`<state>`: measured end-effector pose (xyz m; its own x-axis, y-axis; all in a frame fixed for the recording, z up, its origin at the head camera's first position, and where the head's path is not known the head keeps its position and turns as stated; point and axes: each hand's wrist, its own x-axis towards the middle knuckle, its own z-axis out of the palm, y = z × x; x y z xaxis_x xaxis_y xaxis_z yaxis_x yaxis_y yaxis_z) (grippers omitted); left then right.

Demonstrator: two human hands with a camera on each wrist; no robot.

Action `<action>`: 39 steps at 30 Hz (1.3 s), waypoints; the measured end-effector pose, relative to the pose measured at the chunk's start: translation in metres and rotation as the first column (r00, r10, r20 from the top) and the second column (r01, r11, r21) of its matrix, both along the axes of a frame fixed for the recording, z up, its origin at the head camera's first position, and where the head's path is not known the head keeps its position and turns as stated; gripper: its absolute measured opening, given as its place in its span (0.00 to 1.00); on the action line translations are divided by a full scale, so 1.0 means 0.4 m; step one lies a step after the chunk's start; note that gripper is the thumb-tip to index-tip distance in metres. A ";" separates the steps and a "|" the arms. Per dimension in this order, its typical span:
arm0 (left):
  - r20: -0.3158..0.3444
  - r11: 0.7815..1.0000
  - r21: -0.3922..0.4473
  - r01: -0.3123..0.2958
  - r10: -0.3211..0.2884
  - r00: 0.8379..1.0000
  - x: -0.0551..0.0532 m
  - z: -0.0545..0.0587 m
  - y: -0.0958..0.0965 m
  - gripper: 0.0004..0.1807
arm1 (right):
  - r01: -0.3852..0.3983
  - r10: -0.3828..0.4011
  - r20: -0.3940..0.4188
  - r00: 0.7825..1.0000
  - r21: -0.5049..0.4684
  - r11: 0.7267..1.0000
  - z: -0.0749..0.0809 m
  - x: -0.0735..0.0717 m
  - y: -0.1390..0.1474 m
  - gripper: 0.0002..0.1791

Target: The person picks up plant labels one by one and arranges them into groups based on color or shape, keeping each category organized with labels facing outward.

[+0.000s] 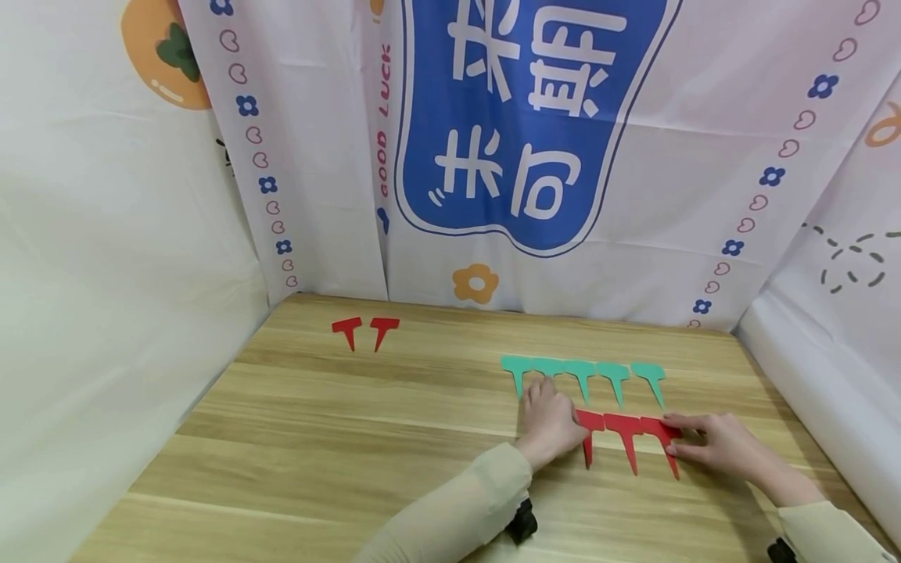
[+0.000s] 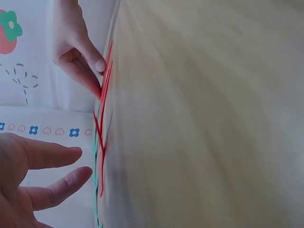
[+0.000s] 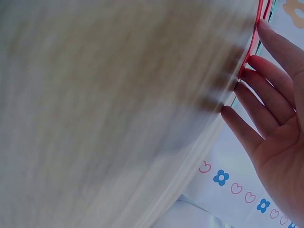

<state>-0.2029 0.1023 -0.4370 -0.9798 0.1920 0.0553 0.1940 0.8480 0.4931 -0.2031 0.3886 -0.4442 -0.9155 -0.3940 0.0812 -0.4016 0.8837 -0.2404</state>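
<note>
Three red T-shaped plant labels [image 1: 624, 424] lie in a row on the right half of the table. My left hand [image 1: 547, 422] is at the left end of this row, beside the leftmost red label [image 1: 590, 421]. In the left wrist view, its thumb and a finger [image 2: 54, 154] stand apart with nothing between them. My right hand [image 1: 725, 447] touches the rightmost red label [image 1: 658, 429] with extended fingers. Behind the red row runs a row of several green T-shaped plant labels [image 1: 614, 372]; my left hand partly covers one of them.
Two more red plant labels [image 1: 346, 327] lie at the back left of the wooden table [image 1: 317, 438]. A printed white cloth [image 1: 331, 234] hangs along the back edge, and white sheets flank both sides.
</note>
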 end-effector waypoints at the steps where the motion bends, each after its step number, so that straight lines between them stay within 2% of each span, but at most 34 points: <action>1: -0.007 1.000 0.005 0.005 -0.005 1.000 -0.001 0.000 -0.005 0.19 | 0.002 -0.002 0.001 1.000 -0.001 1.000 0.000 0.000 0.000 0.28; 4: -0.020 1.000 0.027 0.004 -0.004 1.000 -0.005 0.003 -0.020 0.16 | 0.005 -0.005 0.009 1.000 -0.003 1.000 0.002 0.001 0.000 0.28; 10: -0.077 1.000 0.018 -0.011 0.012 0.997 -0.029 0.000 -0.060 0.06 | -0.003 0.003 0.001 1.000 -0.004 1.000 0.003 0.001 -0.002 0.28; 13: -0.094 1.000 0.025 -0.013 0.015 0.995 -0.042 0.002 -0.084 0.12 | -0.009 0.009 -0.006 1.000 -0.002 1.000 0.003 0.001 -0.002 0.28; 23: -0.164 0.998 0.042 0.036 -0.028 0.986 -0.084 0.005 -0.179 0.26 | -0.014 0.014 -0.006 1.000 -0.004 1.000 0.002 0.001 -0.005 0.28; 25: -0.179 0.999 0.029 0.043 -0.038 0.983 -0.092 0.007 -0.200 0.28 | -0.017 0.017 -0.005 1.000 -0.003 1.000 0.002 0.000 -0.004 0.28; 30: -0.210 0.996 -0.065 0.058 -0.071 0.975 -0.110 0.015 -0.246 0.32 | -0.015 0.015 -0.022 1.000 0.005 1.000 0.001 -0.001 0.001 0.28; 39: -0.242 0.978 -0.193 0.075 -0.122 0.963 -0.144 0.011 -0.313 0.32 | -0.008 0.008 -0.020 1.000 0.003 1.000 0.000 0.002 0.000 0.28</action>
